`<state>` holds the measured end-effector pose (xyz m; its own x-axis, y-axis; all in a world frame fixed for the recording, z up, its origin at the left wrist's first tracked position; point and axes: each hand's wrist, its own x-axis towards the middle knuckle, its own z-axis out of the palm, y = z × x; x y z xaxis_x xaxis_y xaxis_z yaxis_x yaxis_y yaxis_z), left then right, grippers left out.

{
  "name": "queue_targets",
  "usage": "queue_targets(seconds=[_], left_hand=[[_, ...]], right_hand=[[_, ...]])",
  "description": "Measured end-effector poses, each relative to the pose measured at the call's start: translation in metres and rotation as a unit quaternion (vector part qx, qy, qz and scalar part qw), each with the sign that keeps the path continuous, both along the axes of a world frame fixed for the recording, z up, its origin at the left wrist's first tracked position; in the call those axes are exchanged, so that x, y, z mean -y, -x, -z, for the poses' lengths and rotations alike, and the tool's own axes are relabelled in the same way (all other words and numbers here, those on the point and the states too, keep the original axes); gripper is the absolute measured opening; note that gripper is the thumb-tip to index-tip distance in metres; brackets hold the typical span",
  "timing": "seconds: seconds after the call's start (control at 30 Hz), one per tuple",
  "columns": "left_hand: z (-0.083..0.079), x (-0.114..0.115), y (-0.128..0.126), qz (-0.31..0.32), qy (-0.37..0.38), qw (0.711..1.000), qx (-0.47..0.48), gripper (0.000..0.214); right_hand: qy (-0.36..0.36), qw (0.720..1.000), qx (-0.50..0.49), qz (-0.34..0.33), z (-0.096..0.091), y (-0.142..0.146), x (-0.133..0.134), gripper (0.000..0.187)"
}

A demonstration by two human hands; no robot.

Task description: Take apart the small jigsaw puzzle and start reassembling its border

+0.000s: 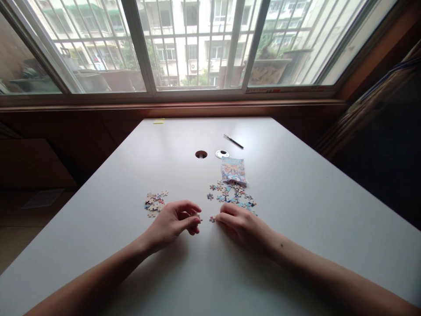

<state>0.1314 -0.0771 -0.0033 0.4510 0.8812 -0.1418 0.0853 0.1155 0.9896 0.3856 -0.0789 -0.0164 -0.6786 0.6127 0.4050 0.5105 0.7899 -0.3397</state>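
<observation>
Between thumb and fingers, my left hand (177,220) pinches a small jigsaw puzzle piece (198,217), partly hidden by the fingertips. Just to its right, my right hand (240,221) is closed at the fingertips on another puzzle piece (212,219) with pink and green print. The two pieces are apart. Beside my left hand lies a pile of jigsaw pieces (154,202), many with their plain tan side up. Beyond my right hand, colourful jigsaw pieces (226,191) are scattered, some hidden behind the hand.
A printed puzzle bag (233,170) lies behind the scattered pieces. Farther back are a black pen (233,141), a round metal cover (222,154) and a cable hole (201,154) in the white table (131,166). A yellow sticker (159,121) marks the far edge, below the window.
</observation>
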Motion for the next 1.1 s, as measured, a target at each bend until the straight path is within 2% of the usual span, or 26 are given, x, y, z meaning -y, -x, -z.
queue_targets(seconds=[0.2, 0.3, 0.4, 0.6, 0.8, 0.93, 1.1], left_hand=[[0.006, 0.0, -0.001, -0.001, 0.016, 0.999, 0.031, 0.029], [0.008, 0.002, -0.003, 0.019, 0.027, 0.998, 0.055, 0.032], [0.007, 0.007, -0.006, 0.05, 0.037, 0.996, 0.071, 0.032], [-0.001, 0.014, -0.01, 0.093, -0.019, 0.995, 0.018, 0.021], [-0.001, 0.011, -0.007, 0.086, -0.049, 0.995, -0.013, 0.02], [0.0, 0.007, -0.003, 0.041, -0.15, 0.982, -0.108, 0.016], [0.002, 0.005, -0.002, 0.053, -0.283, 0.935, -0.205, 0.02]], right_hand=[[0.002, 1.0, -0.011, 0.0, -0.001, 0.001, -0.001, 0.023], [-0.002, 0.999, -0.035, -0.019, -0.001, 0.004, 0.004, 0.017], [0.027, 0.998, -0.055, -0.019, 0.002, 0.008, 0.01, 0.01], [0.072, 0.994, -0.085, -0.002, 0.014, 0.013, 0.013, 0.007], [0.073, 0.992, -0.099, -0.012, 0.004, 0.014, 0.013, 0.007], [0.077, 0.995, -0.059, 0.009, -0.001, 0.009, 0.008, 0.008], [0.046, 0.998, 0.038, 0.031, 0.004, 0.006, 0.002, 0.011]])
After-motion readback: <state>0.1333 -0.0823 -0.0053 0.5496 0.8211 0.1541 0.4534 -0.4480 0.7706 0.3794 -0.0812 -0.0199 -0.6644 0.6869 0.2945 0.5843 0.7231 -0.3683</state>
